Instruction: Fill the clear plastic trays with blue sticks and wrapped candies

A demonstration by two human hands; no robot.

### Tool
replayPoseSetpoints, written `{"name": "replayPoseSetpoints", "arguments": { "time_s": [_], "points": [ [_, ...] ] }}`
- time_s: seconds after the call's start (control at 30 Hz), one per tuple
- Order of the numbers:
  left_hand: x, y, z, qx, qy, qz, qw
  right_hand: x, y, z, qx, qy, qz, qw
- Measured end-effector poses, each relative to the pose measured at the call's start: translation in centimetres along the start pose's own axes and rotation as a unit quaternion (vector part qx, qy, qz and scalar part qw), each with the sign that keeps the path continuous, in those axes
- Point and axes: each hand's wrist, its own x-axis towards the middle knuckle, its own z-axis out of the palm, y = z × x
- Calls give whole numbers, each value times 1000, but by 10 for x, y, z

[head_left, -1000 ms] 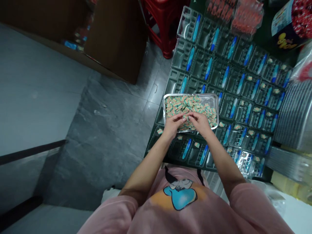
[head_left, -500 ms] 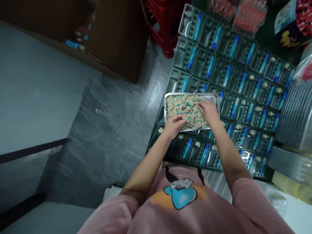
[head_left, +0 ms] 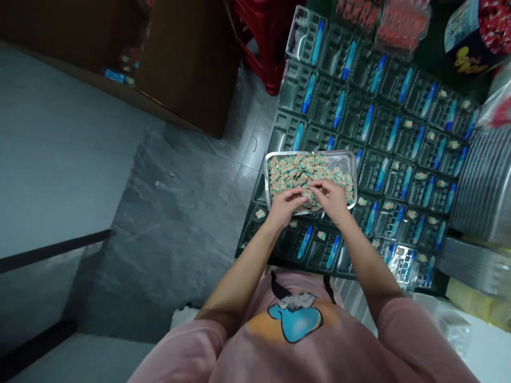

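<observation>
A metal tray [head_left: 339,158] holds a heap of small striped pieces [head_left: 291,173], cream-orange with green edges. At its front edge, my left hand [head_left: 286,206] is closed in a pinch on some of these pieces. My right hand [head_left: 332,199] is closed too, its fingertips meeting the left ones over the heap; what they pinch is hidden. The tray rests on rows of clear plastic blister trays [head_left: 331,106], most with a blue pen-like stick [head_left: 368,122] in them. Several compartments also hold striped pieces [head_left: 408,124].
Stacked clear plastic trays [head_left: 479,186] stand at the right. A printed bucket of red items [head_left: 473,40] and packs of red pieces [head_left: 403,24] sit at the far end. Left of the table are a red stool [head_left: 271,64], a cardboard box [head_left: 183,69] and grey floor [head_left: 179,223].
My right hand has moved left and nearer to me, from the tray's right part to my left hand. The left hand stays nearly in place, still pinching.
</observation>
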Motion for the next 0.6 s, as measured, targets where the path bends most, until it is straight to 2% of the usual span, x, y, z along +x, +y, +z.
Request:
{"name": "replayPoseSetpoints", "arguments": {
  "time_s": [0.23, 0.4, 0.6],
  "points": [
    [0, -4, 7, 22, -4, 16, 1000, -14, 11, 1, 103, 5, 43, 994],
    [4, -9, 14, 52, 28, 6, 998, -18, 13, -7, 122, -2, 35, 992],
    [14, -16, 45, 57, 14, 31, 998, -15, 25, -33, 96, 3, 24, 995]
  ]
}}
